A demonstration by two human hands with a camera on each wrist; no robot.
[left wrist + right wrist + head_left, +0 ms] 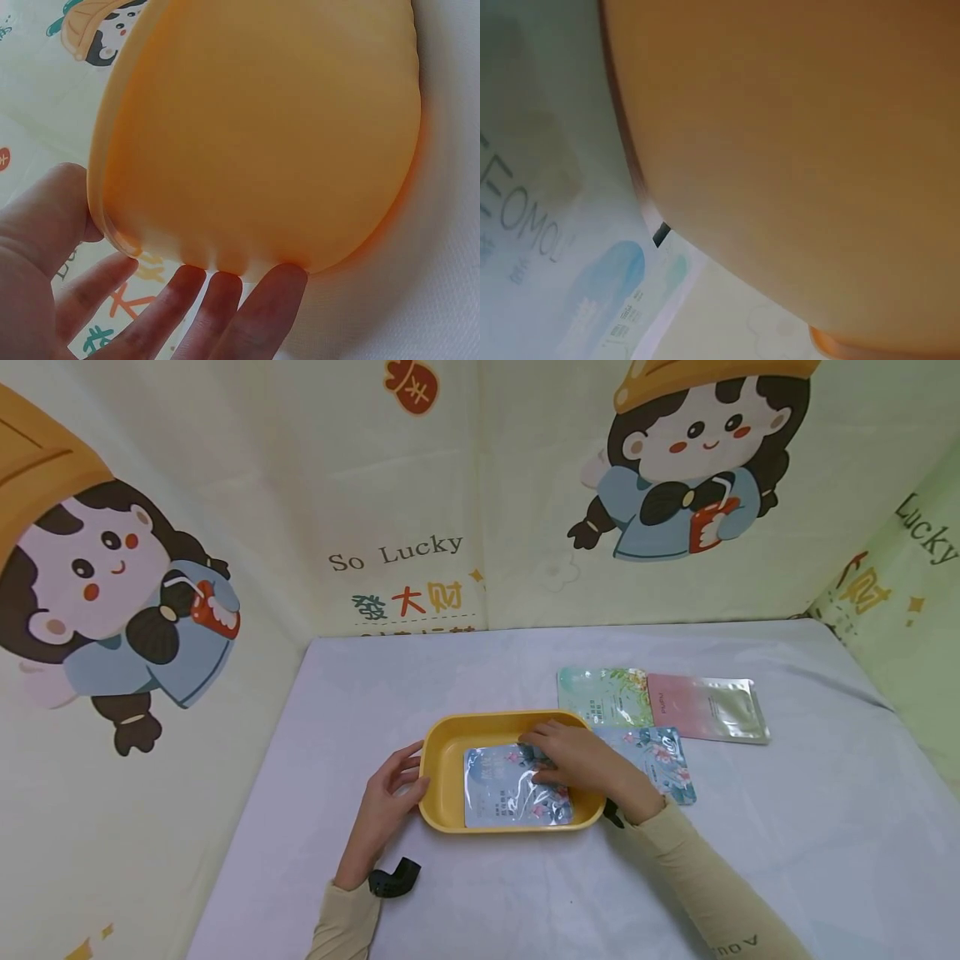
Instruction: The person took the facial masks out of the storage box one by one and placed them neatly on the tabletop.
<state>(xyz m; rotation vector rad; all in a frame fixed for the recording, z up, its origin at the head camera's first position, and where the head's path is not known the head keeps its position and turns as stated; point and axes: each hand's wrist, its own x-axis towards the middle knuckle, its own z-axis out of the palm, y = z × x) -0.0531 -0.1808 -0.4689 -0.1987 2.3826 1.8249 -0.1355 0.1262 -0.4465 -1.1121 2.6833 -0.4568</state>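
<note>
A yellow plastic tray (446,768) stands on the table, with a shiny blue flowered packet (498,793) lying flat in it. At its left end my left hand (387,802) holds the tray, thumb at the rim and fingertips against the outer wall, as the left wrist view shows. My right hand (573,756) reaches over the right end; its thumb and fingers lie apart over the packet's upper right part. In the right wrist view the tray's outer wall (780,150) fills most of the picture, and the hand is hidden.
Beyond the tray's right side lie a second blue flowered packet (663,760), partly under my right arm, a green packet (600,695) and a pink-and-silver packet (708,708). A white cloth (525,902) covers the table. Cartoon-printed curtains (525,593) surround it behind and at the sides.
</note>
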